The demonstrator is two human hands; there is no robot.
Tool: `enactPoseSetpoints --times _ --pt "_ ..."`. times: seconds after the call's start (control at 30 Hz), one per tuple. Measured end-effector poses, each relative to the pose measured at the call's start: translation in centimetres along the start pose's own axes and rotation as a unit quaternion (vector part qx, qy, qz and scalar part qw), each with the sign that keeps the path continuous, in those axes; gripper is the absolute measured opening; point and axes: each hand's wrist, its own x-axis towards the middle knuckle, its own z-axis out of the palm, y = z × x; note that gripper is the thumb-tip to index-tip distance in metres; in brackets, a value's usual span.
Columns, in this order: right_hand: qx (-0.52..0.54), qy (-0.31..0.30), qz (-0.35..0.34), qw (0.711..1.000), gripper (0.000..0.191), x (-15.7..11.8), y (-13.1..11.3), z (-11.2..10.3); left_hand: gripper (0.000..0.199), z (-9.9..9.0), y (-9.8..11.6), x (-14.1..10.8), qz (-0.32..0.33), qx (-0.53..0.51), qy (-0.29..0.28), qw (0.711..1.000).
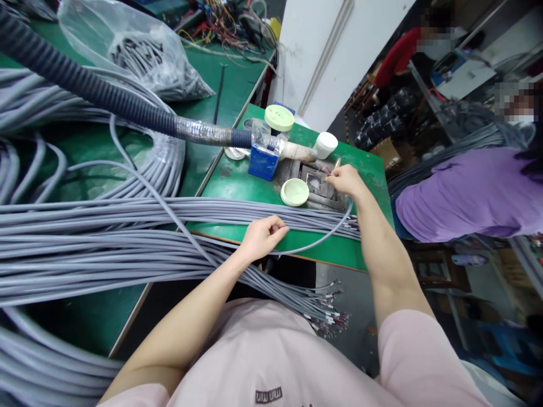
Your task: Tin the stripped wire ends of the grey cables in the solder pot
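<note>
My right hand (345, 180) pinches the end of a grey cable (326, 234), with thin reddish wires at its tip. It holds this end at the right side of a square, dirty solder pot (314, 182). From there the cable bends down and back left toward my left hand (263, 236). My left hand is closed, fingers curled, over a bundle of grey cables (229, 209); whether it grips the cable is hidden. Just left of the pot stands an open pale-green round tub (294, 193). A fume hose nozzle (299, 151) reaches over the pot's far side.
A blue block (263, 162) supports the ribbed black hose (106, 96). Behind are a green-lidded jar (279, 118) and a white tub (326, 144). More cables with stripped ends (326, 316) hang off the near edge. A person in purple (462, 195) is at right.
</note>
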Motion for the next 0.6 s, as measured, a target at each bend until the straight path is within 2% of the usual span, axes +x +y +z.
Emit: enactPoseSetpoints --times 0.23,0.6 --pt "-0.006 -0.033 0.026 0.999 0.019 1.4 0.4 2.2 0.02 0.1 0.0 0.0 0.004 0.004 0.012 1.0" --pt "-0.027 -0.066 0.025 0.997 0.021 2.5 0.3 3.0 0.018 0.0 0.3 -0.1 0.008 0.003 0.015 1.0"
